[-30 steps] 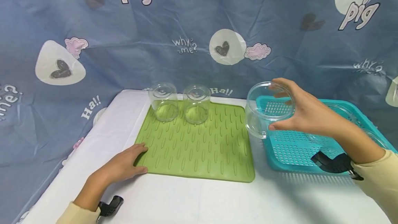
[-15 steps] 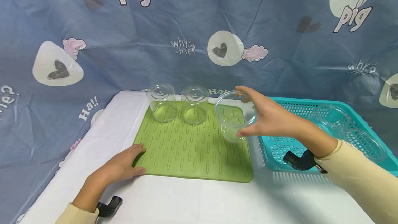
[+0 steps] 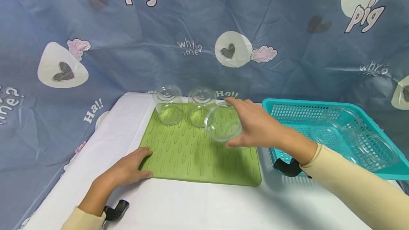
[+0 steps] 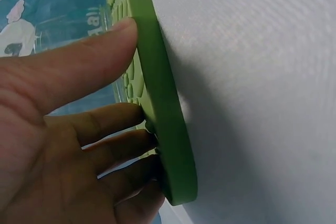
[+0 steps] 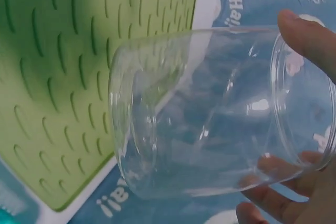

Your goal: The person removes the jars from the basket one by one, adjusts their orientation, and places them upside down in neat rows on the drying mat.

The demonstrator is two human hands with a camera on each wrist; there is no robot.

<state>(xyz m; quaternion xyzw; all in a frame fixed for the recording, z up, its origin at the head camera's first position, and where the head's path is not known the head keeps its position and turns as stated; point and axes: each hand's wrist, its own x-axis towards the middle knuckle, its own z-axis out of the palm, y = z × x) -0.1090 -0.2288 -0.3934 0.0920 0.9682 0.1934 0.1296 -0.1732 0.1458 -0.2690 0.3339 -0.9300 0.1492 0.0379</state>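
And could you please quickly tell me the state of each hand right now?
Left hand: open, touching the green mat at its near-left corner.
Right hand: closed, holding a clear container, tilted.

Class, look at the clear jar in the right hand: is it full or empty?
Empty: in the right wrist view, the green mat and blue printed cloth show through the clear jar, with nothing inside.

The left sleeve, toward the tabletop's left edge, was cream, and the long right sleeve matched it! The left hand was bare, so was the right hand, and then came the black: a stubby, bent left wrist camera, a right wrist camera much alike.
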